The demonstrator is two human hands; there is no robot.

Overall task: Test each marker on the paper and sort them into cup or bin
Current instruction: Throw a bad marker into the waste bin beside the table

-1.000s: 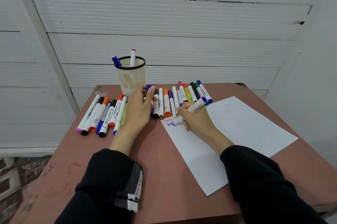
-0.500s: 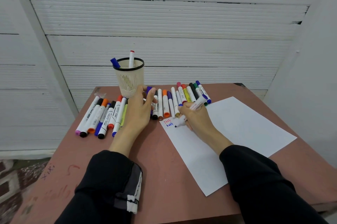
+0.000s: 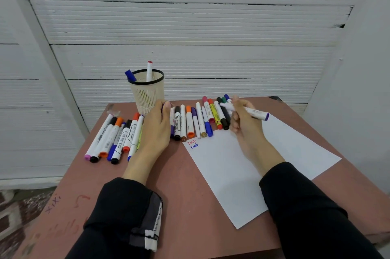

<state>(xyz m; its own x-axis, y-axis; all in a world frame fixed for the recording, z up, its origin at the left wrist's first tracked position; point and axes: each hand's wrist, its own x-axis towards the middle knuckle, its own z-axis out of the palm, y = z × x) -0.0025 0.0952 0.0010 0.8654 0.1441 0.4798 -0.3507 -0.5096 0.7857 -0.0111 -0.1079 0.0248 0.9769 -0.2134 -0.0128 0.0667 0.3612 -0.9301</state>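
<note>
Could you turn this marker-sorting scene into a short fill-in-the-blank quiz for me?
1. The mesh cup has ____ markers standing in it.
2. The uncapped marker with the purple end is held by the ____ hand.
3. On the paper, a red word sits above a ____ word.
4. The left hand rests between two groups of markers lying on the ____.

Missing words: two; right; blue; table

Head view: worn high, facing forward and down, close over table (image 3: 185,185)
Frame edges: white wall (image 3: 190,26) behind
</note>
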